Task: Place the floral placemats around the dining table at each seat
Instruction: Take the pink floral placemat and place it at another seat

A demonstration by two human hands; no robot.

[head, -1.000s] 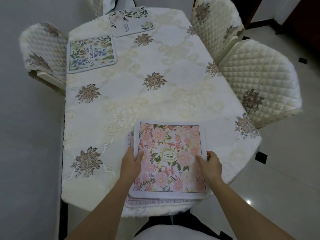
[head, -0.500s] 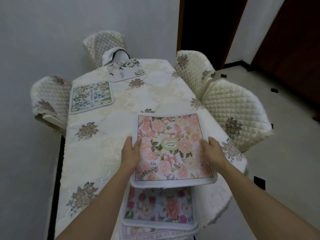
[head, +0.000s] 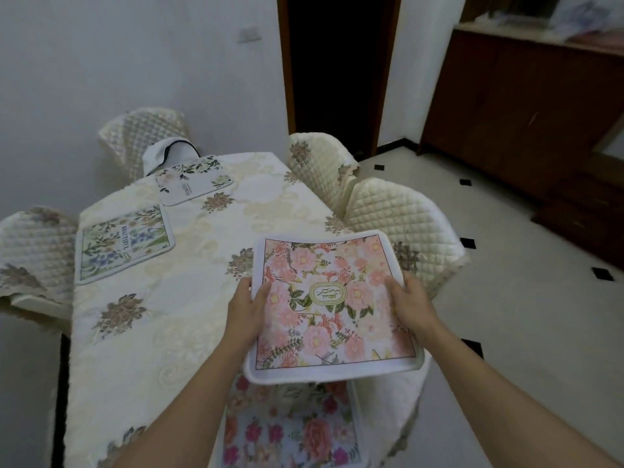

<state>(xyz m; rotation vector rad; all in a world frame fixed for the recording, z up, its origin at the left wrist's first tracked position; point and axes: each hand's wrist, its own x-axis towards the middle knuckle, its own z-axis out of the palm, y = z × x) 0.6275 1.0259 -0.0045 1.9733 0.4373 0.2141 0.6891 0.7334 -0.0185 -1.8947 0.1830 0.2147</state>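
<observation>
We hold the pink flower mat [head: 334, 298] with both hands. It is up off the table [head: 189, 332], over the near right part, flat with its picture side up. Its middle has a gold oval with letters.

Our left hand [head: 248, 309] grips the mat's edge at 9 o'clock, thumb on top. Our right hand [head: 410, 307] grips the edge at 3 o'clock, thumb on top too. The other fingers are hidden under the mat.

At 6 o'clock from the pink mat, another mat with red flowers [head: 290, 430] lies on the table, partly under the one we hold.

At 10 o'clock, well apart, a green and blue mat [head: 123, 243] lies by the table's left side. At 11 o'clock, at the far end, lies a white mat with leaves [head: 194, 180]. Just behind it is a white thing with a dark edge [head: 165, 155]; we cannot tell what it is.

Soft cream chairs stand around the table: one [head: 398, 214] just beside the pink mat at 1 o'clock, one [head: 320, 157] behind that, one [head: 145, 130] at the far end, and one [head: 33, 244] at the left.

A dark doorway [head: 334, 72] is at 12 o'clock, and a brown cabinet [head: 523, 113] at 2 o'clock.
</observation>
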